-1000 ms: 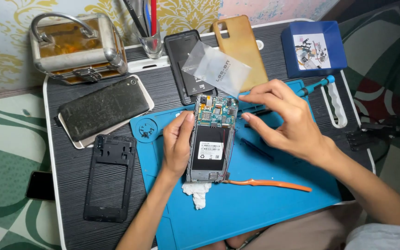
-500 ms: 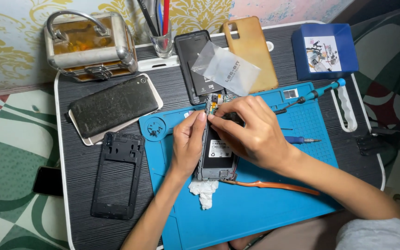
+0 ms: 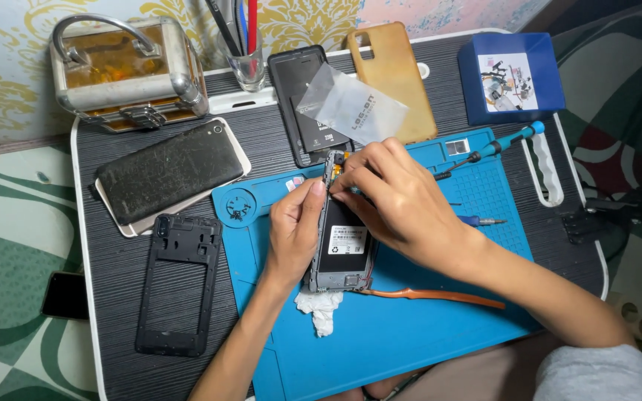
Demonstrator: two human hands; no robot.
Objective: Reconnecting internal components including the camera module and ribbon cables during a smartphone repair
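Black-batteried opened phone [image 3: 342, 241], back removed, lies on blue mat [image 3: 410, 327].

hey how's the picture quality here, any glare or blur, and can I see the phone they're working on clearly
Head view: even, soft light, sharp overall; mild glare on the clear plastic sheet and metal case. The right hand hides the top of the open phone, the left hand its left edge; faint shadows on the blue mat.
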